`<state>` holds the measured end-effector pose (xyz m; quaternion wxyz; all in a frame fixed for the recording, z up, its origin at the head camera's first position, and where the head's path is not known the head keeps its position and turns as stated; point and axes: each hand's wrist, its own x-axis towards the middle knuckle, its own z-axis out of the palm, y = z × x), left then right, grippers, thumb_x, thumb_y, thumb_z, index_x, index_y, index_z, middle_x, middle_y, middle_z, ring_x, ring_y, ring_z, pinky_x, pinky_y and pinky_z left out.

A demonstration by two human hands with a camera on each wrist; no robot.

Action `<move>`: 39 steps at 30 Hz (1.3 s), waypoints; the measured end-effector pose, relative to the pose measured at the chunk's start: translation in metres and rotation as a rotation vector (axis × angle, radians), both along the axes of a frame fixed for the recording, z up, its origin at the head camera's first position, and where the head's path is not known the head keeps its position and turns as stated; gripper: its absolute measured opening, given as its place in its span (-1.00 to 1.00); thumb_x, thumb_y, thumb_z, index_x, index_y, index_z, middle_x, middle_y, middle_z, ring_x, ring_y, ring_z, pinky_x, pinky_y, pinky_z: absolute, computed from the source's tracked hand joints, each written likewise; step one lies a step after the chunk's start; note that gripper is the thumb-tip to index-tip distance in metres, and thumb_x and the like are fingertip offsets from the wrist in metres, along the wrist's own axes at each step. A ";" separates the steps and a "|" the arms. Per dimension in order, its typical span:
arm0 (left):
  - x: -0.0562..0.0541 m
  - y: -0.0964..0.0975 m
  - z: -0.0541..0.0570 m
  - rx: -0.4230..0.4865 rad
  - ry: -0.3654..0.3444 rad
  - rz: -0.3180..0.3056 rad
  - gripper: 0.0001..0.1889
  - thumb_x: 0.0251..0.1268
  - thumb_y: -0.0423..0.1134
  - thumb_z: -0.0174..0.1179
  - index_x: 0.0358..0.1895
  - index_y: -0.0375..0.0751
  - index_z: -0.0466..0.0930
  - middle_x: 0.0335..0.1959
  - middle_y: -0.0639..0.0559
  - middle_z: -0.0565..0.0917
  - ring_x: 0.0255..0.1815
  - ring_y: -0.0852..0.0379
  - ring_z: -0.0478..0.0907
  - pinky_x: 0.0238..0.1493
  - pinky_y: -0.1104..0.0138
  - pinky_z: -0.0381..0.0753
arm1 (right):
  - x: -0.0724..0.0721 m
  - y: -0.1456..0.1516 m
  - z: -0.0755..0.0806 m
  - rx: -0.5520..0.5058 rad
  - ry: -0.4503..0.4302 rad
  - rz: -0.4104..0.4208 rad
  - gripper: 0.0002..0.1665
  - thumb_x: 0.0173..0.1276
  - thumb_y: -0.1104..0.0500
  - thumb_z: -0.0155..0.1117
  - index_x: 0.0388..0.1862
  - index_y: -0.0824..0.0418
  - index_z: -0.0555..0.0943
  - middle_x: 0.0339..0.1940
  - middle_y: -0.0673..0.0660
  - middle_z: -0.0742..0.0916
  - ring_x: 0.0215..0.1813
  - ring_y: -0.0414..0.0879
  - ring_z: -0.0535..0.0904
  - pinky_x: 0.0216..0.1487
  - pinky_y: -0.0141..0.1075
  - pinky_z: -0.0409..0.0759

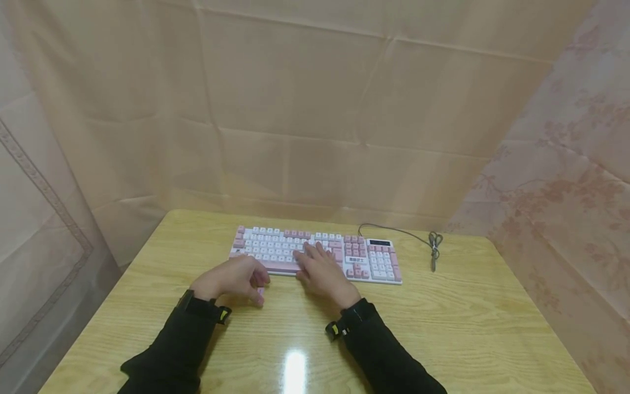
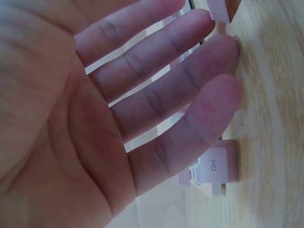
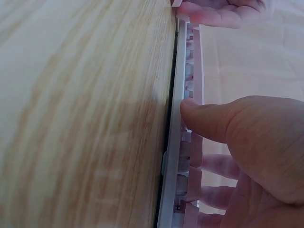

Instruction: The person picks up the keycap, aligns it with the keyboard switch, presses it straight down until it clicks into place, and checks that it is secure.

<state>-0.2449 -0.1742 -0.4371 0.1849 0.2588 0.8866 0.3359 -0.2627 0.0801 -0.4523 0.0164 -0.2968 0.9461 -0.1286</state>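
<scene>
A pink-and-white keyboard (image 1: 290, 250) lies on the table. Left of its middle, at the front edge, my left hand (image 1: 236, 276) pinches a small pink keycap (image 1: 260, 291) between thumb and fingers. In the left wrist view the keycap (image 2: 221, 8) shows at the top beside the fingertips; the thumb is out of frame. Near the little finger there is a pink Ctrl key (image 2: 216, 165) on the keyboard. My right hand (image 1: 322, 273) rests on the keyboard right of the left hand, fingers spread over the keys. Its thumb (image 3: 204, 118) touches the front edge.
A grey cable (image 1: 394, 229) runs from the keyboard's back to a tied bundle (image 1: 434, 246) on the right. The wooden table (image 1: 467, 317) meets a beige cloth (image 1: 295, 109) behind it. Patterned cloth (image 1: 566, 191) hangs on the right.
</scene>
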 end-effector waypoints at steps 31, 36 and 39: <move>-0.002 -0.002 -0.006 -0.056 0.029 0.041 -0.69 -0.08 -0.23 0.64 -0.23 -0.10 0.76 -0.40 0.17 0.69 -0.35 0.17 0.57 -0.17 0.17 0.60 | -0.002 0.001 -0.004 0.005 0.007 0.005 -0.37 0.55 0.07 0.20 0.54 0.10 0.37 0.58 0.30 0.29 0.58 0.34 0.07 0.47 0.27 0.08; 0.000 -0.004 -0.002 -0.058 0.073 0.018 -0.68 -0.09 -0.26 0.64 -0.21 -0.12 0.77 -0.34 0.18 0.72 -0.30 0.17 0.59 -0.13 0.14 0.62 | -0.001 0.001 -0.003 0.001 0.013 0.007 -0.37 0.55 0.07 0.21 0.53 0.11 0.38 0.57 0.31 0.30 0.58 0.34 0.09 0.46 0.28 0.10; 0.001 -0.003 -0.002 -0.042 0.053 0.014 -0.69 -0.06 -0.30 0.62 -0.19 -0.14 0.78 -0.31 0.16 0.73 -0.27 0.17 0.61 -0.11 0.13 0.63 | -0.001 0.001 -0.003 0.000 0.012 0.008 -0.37 0.55 0.07 0.21 0.53 0.11 0.37 0.57 0.30 0.30 0.58 0.34 0.09 0.45 0.29 0.11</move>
